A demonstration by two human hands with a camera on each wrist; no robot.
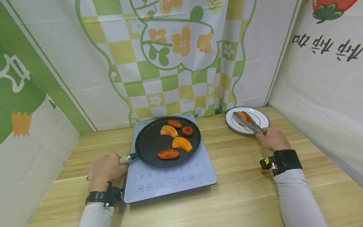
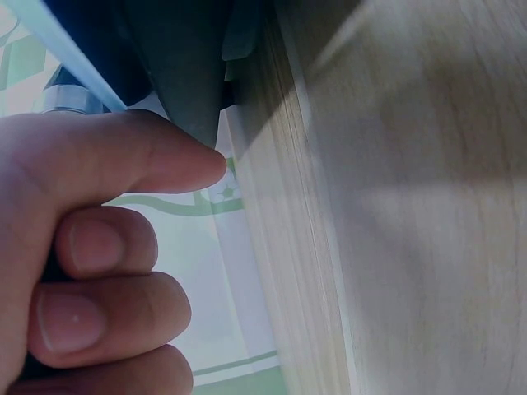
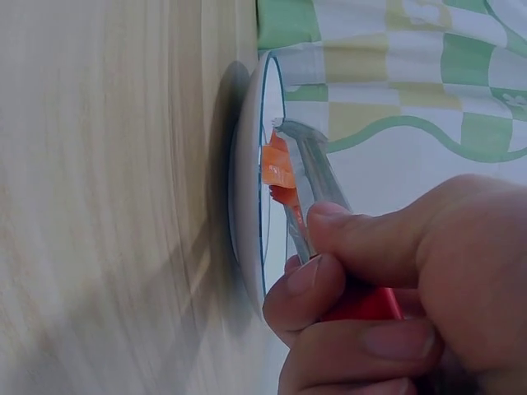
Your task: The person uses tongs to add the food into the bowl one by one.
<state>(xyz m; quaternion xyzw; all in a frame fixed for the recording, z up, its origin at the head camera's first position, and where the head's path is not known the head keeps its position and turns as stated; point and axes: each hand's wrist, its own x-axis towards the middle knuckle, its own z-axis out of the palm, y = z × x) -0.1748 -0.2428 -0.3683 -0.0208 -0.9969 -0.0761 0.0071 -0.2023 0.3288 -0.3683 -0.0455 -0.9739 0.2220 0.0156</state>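
My left hand [image 1: 105,170] grips the wooden handle [image 1: 123,160] of a black frying pan [image 1: 153,143]; its fingers are curled in the left wrist view. In the pan lie two orange striped slices [image 1: 182,144], two reddish-brown pieces like chicken wings [image 1: 168,154] and a small round dark-red piece [image 1: 187,131]. At the right, my right hand [image 1: 273,139] holds metal tongs [image 1: 250,124] with red grips [image 3: 362,303]. The tongs' tips reach over a white plate [image 1: 262,119] with a blue rim, at an orange piece [image 3: 278,167] and a reddish-brown piece there. Whether the tips pinch the food, I cannot tell.
The pan sits on a flat grey induction cooker [image 1: 184,186] with its button panel toward me. Both stand on a wooden table [image 1: 235,189]. Patterned green-and-white curtain cloth [image 1: 158,88] hangs behind, and a white cloth wall [image 1: 317,94] borders the right side.
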